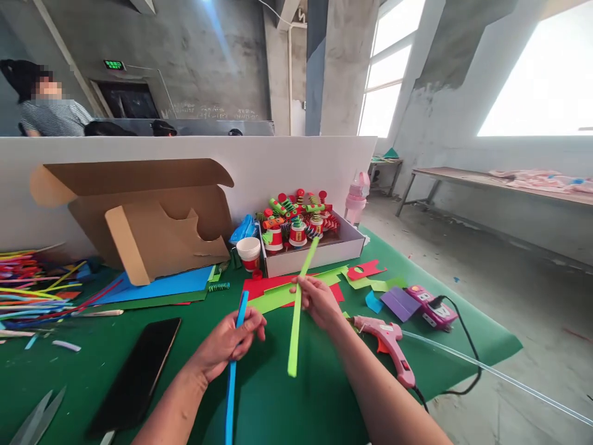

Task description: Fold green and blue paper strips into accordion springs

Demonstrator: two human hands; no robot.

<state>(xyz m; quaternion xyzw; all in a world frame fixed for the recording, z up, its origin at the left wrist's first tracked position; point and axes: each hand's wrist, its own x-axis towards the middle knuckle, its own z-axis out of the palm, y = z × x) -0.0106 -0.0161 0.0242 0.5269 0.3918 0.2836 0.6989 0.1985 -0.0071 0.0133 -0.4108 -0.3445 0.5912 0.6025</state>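
Note:
My left hand (234,342) is closed around a narrow blue strip (230,395), which runs down past the bottom edge of the view. In the fingers of my right hand (315,301) is a light green strip (293,340), pinched near its middle and slanting up to the right. Both hands are above the green table cover (273,414), apart from each other. Behind them lie red paper (254,286) and light green paper (273,301). To the right of my right hand rests a pink glue gun (386,343).
A white box (315,256) of red and green figures stands behind, beside paper cups (249,253) and an open cardboard box (162,228). Leftward are a black phone (136,377), scissors (39,420) and colored strips (37,296). A cord and pink power bank (433,307) lie right.

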